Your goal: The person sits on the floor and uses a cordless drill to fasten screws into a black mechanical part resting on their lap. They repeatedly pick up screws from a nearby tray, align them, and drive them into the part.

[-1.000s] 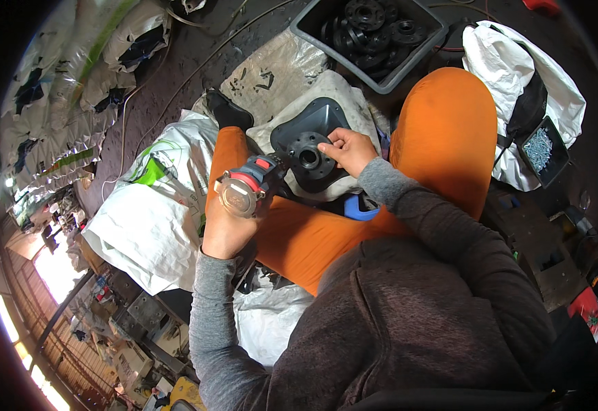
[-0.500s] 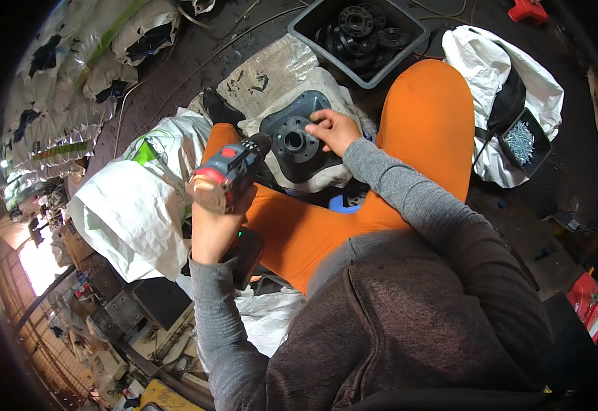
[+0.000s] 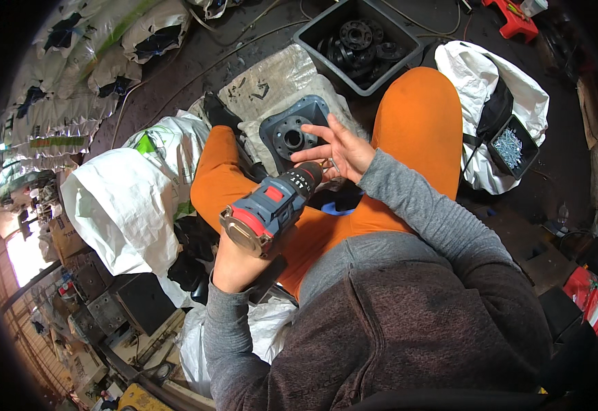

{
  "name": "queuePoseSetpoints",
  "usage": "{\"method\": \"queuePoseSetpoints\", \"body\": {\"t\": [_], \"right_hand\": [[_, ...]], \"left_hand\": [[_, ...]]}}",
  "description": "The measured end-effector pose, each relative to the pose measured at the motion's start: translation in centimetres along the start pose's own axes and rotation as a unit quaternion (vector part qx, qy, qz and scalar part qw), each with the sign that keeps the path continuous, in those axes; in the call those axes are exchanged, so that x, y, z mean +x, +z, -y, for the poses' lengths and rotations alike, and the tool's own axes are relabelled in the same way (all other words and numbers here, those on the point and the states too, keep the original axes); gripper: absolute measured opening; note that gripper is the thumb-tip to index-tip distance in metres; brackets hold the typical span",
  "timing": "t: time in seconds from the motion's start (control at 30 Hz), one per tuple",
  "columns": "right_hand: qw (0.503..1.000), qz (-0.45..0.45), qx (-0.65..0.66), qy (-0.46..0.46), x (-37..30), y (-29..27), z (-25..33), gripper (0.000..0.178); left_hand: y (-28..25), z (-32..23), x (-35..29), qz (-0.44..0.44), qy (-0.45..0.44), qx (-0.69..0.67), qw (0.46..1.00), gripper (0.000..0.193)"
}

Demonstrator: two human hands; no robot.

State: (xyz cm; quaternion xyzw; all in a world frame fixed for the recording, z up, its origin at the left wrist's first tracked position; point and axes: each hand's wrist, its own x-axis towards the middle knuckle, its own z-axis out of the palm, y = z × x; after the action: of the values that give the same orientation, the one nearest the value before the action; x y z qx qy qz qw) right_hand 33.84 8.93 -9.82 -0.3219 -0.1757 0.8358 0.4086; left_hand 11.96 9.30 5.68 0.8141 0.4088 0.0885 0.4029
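My left hand (image 3: 239,266) is wrapped round the grip of a cordless drill (image 3: 271,204), its chuck pointing up and to the right toward my right hand. My right hand (image 3: 347,152) is beside the chuck, index and middle fingers stretched out to the left. A small metal screw (image 3: 334,166) shows against its lower fingers, close to the drill's tip; the exact grip is partly hidden. Just beyond the fingers, a dark round flange (image 3: 292,135) with a centre bore and bolt holes sits in a grey, square-cornered metal housing (image 3: 316,107), resting on pale cloth between my legs.
A grey bin (image 3: 408,60) of dark round flanges stands beyond my right knee. To the right, a black box (image 3: 530,163) of loose screws (image 3: 508,147) leans on a white sack (image 3: 470,65). Another white sack (image 3: 117,198) lies left; a red stool (image 3: 515,20) stands at the far right.
The drill has swung right and its chuck now meets my right hand. My right hand has drawn back from the flange and its fingers have spread.
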Motion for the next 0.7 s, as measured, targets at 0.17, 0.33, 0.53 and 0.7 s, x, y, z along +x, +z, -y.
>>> {"method": "queuePoseSetpoints", "body": {"t": [0.17, 0.33, 0.53, 0.7], "right_hand": [[0.999, 0.027, -0.032, -0.001, 0.3, 0.3, 0.1, 0.087], [0.999, 0.022, -0.024, 0.01, 0.3, -0.4, -0.8, 0.073], [0.996, 0.059, 0.007, 0.066, 0.3, -0.7, -1.7, 0.073], [0.992, 0.09, -0.049, 0.074, 0.3, 0.1, -1.2, 0.083]], "left_hand": [[-0.4, 0.0, -1.0, 0.007, -0.03, -0.022, 0.999, 0.026], [-1.0, 0.8, -3.0, 0.019, -0.15, -0.06, 0.987, 0.03], [-0.7, 1.5, -3.5, 0.006, -0.081, -0.039, 0.996, 0.034], [-0.1, 1.4, -2.8, 0.002, -0.054, -0.045, 0.998, 0.03]]}}
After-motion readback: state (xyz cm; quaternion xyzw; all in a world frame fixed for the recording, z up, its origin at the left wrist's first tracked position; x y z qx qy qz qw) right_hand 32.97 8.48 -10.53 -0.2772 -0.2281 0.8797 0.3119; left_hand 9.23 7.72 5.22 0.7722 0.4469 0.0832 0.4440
